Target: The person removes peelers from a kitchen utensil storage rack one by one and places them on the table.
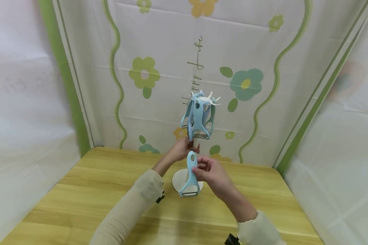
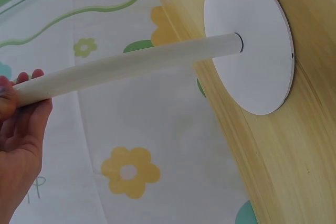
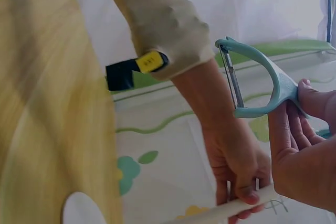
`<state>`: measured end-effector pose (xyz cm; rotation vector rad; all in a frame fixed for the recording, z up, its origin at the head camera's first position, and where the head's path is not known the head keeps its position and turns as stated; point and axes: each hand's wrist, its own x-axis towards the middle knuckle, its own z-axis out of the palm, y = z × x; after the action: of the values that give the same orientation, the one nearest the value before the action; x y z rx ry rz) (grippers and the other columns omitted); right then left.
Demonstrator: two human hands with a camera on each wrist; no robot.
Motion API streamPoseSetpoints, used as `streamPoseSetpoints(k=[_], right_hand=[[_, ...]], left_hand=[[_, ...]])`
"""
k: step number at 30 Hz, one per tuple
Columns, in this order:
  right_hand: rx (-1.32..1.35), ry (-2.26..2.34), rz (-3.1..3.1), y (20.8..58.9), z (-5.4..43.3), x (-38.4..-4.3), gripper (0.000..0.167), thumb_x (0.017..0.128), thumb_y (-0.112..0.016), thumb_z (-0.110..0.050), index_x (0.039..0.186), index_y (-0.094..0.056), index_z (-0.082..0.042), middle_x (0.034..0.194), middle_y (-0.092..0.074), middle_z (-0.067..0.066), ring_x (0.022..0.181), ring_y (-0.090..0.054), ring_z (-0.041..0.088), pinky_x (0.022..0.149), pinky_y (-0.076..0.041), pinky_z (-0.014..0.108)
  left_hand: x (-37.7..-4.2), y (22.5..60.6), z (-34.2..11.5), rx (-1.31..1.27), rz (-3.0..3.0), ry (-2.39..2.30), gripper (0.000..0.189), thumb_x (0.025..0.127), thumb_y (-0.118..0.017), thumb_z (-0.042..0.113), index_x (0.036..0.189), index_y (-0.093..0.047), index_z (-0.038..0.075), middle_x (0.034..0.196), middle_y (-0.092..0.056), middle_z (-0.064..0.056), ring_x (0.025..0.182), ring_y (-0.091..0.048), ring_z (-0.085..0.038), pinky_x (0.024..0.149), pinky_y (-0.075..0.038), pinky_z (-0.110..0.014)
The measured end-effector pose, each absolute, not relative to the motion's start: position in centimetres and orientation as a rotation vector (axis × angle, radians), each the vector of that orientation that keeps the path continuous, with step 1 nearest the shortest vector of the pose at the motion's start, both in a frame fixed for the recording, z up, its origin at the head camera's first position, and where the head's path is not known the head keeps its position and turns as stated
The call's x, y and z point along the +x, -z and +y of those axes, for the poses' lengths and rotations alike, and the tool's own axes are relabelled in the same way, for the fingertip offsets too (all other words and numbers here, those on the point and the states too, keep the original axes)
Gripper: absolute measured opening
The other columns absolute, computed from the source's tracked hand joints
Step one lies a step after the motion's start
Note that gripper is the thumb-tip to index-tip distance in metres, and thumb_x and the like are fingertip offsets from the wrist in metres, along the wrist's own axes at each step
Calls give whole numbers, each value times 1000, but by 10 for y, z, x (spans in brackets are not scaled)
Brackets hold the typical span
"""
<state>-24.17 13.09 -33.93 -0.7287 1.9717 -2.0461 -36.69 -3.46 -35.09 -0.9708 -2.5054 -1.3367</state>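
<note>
My left hand (image 1: 181,149) grips the upper part of a white pole (image 2: 131,65), which rises from a round white base (image 2: 254,77). At the pole's top, white hooks (image 1: 206,99) fan out, and several blue and greenish peelers (image 1: 198,117) hang from them by their handle holes. Between thumb and fingers, my right hand (image 1: 214,175) pinches a light blue Y-shaped peeler (image 1: 190,174) by its handle. That peeler is upright in front of the pole, blade end down and handle hole up, apart from the hooks. The right wrist view shows its metal blade (image 3: 234,83) clearly.
The stand's base rests on a wooden table (image 1: 135,211). Behind it hangs a white curtain (image 1: 171,44) printed with flowers, and white cloth walls (image 1: 24,112) close off both sides. A dark strap with a yellow tag (image 3: 150,62) is on the left sleeve.
</note>
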Motion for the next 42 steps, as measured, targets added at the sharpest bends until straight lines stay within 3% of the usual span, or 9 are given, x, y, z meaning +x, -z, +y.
streamPoseSetpoints(k=[3, 7, 19, 26, 32, 39, 42], right_hand=[[-683, 2035, 1941, 350, 124, -239, 21, 96, -66, -8, 111, -56, 3, 89, -71, -7, 78, -69, 5, 72, -59, 24], [-604, 2017, 1894, 364, 115, -236, 20, 96, -64, -7, 111, -56, 4, 89, -71, -7, 78, -69, 5, 72, -60, 25], [-488, 2003, 1743, 403, 90, -225, 10, 96, -64, -6, 101, -56, -6, 83, -71, -8, 77, -68, 5, 73, -60, 25], [-358, 1967, 1796, 430, 80, -217, 11, 93, -69, -9, 96, -60, -4, 79, -71, -7, 76, -69, 6, 74, -60, 27], [-298, 1899, 1871, 456, 73, -214, 18, 93, -69, -10, 104, -62, 2, 80, -73, -2, 76, -70, 9, 74, -61, 29], [-231, 1879, 1925, 480, 61, -212, 12, 91, -70, -3, 98, -61, 1, 75, -71, 0, 71, -68, 9, 64, -58, 23], [-224, 1863, 1947, 488, 55, -211, 14, 89, -69, 1, 98, -59, 0, 72, -70, 1, 67, -67, 9, 60, -57, 21]], left_hand=[[-366, 352, -34, -966, -2516, 1379, 4, 95, -62, -2, 95, -66, -1, 89, -73, -12, 88, -72, -26, 82, -57, -27], [-365, 351, -35, -984, -2510, 1331, 9, 96, -59, -3, 92, -65, 2, 88, -73, -10, 87, -72, -24, 86, -57, -31], [-366, 348, -35, -1024, -2490, 1371, 8, 96, -58, -6, 96, -65, -3, 89, -72, -15, 89, -73, -33, 83, -60, -32], [-367, 350, -35, -1014, -2507, 1383, 9, 97, -57, -5, 94, -65, -2, 87, -71, -13, 87, -72, -30, 83, -59, -33], [-367, 351, -35, -1009, -2527, 1395, 9, 97, -57, -5, 94, -65, -2, 88, -71, -14, 89, -72, -32, 85, -60, -35], [-368, 349, -34, -973, -2551, 1382, 7, 96, -59, -4, 96, -66, -2, 90, -72, -13, 85, -72, -20, 85, -59, -33], [-368, 350, -35, -983, -2544, 1393, 7, 96, -58, -5, 96, -65, -2, 90, -72, -14, 86, -72, -24, 85, -59, -34]])
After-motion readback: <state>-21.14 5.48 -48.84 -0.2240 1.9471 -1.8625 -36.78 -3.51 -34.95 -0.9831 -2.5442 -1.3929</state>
